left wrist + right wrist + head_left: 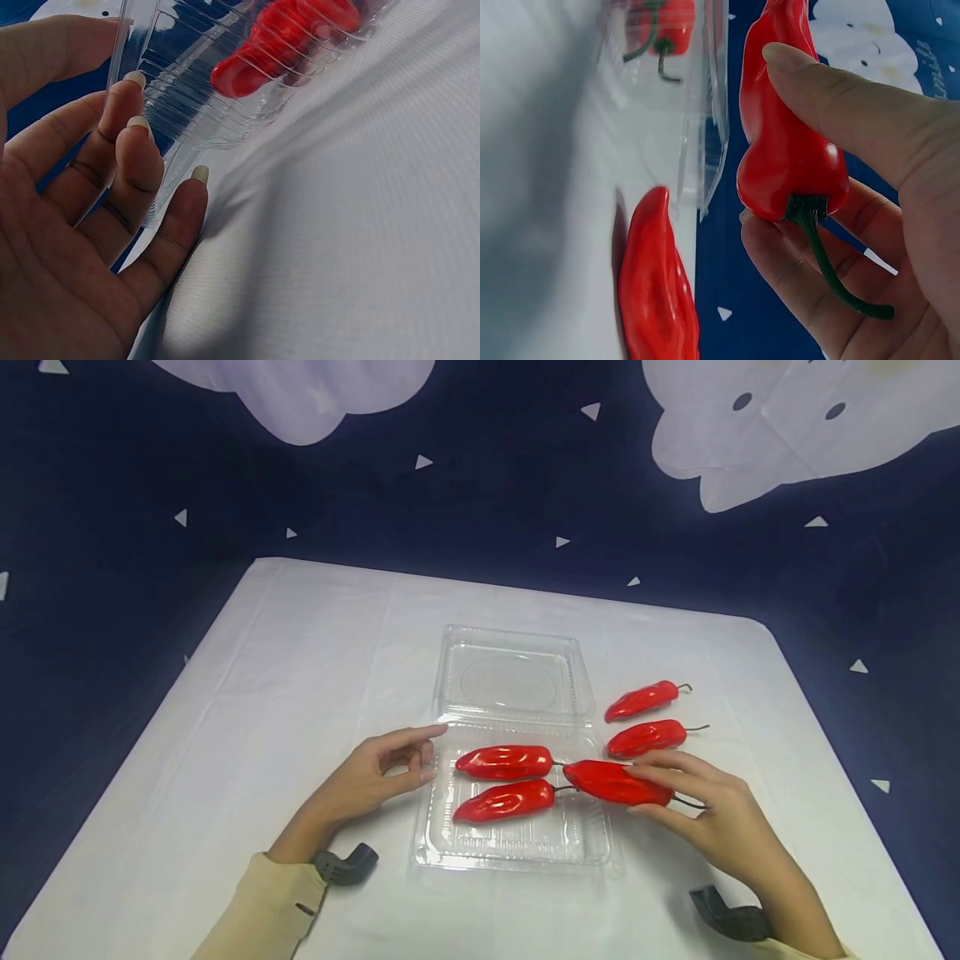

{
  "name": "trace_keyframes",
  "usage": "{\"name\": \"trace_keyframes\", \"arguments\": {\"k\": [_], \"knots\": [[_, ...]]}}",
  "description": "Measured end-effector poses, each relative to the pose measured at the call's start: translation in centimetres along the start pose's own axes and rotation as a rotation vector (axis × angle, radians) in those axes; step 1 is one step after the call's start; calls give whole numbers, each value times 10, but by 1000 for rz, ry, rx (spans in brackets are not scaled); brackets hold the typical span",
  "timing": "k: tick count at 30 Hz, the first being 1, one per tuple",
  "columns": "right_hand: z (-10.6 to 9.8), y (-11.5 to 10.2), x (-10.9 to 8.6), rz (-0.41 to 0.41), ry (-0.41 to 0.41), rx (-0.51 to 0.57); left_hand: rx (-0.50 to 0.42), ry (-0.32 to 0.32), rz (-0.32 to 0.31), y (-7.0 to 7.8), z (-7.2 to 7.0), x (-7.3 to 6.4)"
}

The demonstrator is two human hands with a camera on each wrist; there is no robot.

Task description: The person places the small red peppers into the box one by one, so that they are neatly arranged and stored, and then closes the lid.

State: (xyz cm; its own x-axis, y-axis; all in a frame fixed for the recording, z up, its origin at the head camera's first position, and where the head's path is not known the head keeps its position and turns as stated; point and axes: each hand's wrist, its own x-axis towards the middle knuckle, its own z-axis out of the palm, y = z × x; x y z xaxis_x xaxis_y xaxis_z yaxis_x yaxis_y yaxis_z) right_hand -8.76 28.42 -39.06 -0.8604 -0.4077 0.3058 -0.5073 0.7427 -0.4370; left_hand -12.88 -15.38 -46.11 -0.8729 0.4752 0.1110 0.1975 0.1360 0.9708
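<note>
My right hand (716, 806) pinches a red chili pepper (611, 782) between thumb and fingers, over the right edge of a clear plastic clamshell box (517, 853). In the right wrist view the pepper's green stem (825, 262) points back toward the palm. Two more red peppers (504, 762) lie side by side in the box's base, stems to the right. My left hand (375, 777) is at the box's left rim, its fingers loosely bent. In the left wrist view the fingertips (135, 135) are right at the clear wall.
The box's lid (510, 681) lies folded back, away from me. To the right of the box, two loose red peppers (647, 739) lie on the white tabletop (337, 643). A dark blue patterned cloth (495, 502) surrounds the table.
</note>
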Motion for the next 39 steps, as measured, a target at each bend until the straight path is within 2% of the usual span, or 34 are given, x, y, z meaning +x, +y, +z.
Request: {"name": "trace_keyframes", "arguments": {"k": [9,21,30,39], "knots": [[9,-17,4,-21,-31,4,8,-5,17,1,-1,2],[29,-42,14,-188,-79,50,-6,-4,28,1,0,2],[38,-51,16,-183,-105,77,5,-2,18,2,0,1],[49,-57,20,-211,-111,32,1,1,14,3,0,0]]}}
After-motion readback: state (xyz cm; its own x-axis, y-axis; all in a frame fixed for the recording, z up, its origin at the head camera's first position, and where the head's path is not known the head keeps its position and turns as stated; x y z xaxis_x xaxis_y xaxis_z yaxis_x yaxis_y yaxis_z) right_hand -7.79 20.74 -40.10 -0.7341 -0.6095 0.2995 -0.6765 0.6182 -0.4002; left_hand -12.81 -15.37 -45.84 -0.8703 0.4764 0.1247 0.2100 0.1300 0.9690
